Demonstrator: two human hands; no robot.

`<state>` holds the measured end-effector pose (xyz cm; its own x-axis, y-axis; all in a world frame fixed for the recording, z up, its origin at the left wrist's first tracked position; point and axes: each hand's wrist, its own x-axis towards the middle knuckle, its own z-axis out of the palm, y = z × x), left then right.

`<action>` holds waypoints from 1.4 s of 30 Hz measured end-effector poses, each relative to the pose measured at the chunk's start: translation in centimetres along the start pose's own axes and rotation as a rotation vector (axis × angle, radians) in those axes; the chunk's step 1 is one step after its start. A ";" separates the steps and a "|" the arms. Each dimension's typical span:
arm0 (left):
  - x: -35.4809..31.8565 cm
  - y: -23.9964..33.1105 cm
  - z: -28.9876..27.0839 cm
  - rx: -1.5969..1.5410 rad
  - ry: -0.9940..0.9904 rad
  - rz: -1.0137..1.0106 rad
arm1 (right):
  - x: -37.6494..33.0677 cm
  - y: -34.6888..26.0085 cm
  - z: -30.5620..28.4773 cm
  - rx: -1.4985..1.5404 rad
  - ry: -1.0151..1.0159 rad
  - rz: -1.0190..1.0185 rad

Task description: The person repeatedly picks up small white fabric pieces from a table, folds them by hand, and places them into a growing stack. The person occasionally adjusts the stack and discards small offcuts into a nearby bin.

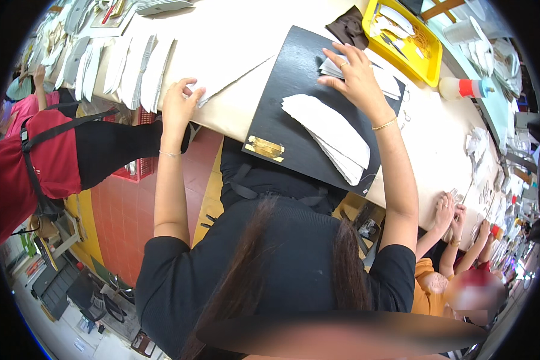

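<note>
white pieces under flat open right hand; left hand pinching white sheet, yellow tray beside.

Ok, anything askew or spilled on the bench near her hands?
Nothing spilled. The black board juts over the table edge, and the stack of white pieces on it is fanned unevenly.

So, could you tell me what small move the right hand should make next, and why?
Probably lift the top white piece: the right hand lies flat on a small stack of white pieces on the black board, while the left hand holds other pieces aside.
</note>
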<state>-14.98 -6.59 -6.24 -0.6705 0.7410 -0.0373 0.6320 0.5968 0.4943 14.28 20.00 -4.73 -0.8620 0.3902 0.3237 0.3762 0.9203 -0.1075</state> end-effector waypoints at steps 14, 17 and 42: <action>-4.6 13.7 4.9 -0.312 -0.244 0.550 | -4.2 -5.3 -6.4 0.543 -0.041 0.175; -5.0 13.9 5.1 -0.311 -0.189 0.543 | -5.3 -6.7 -6.8 0.562 -0.124 0.181; -4.5 17.5 -1.3 -1.212 -0.875 0.165 | -4.2 -6.2 -12.7 0.422 -0.040 0.019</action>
<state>-1.41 0.16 3.70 0.0877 0.9784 -0.1874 -0.3137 0.2057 0.9270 19.92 12.31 6.54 -0.8720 0.3999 0.2823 0.2265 0.8409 -0.4915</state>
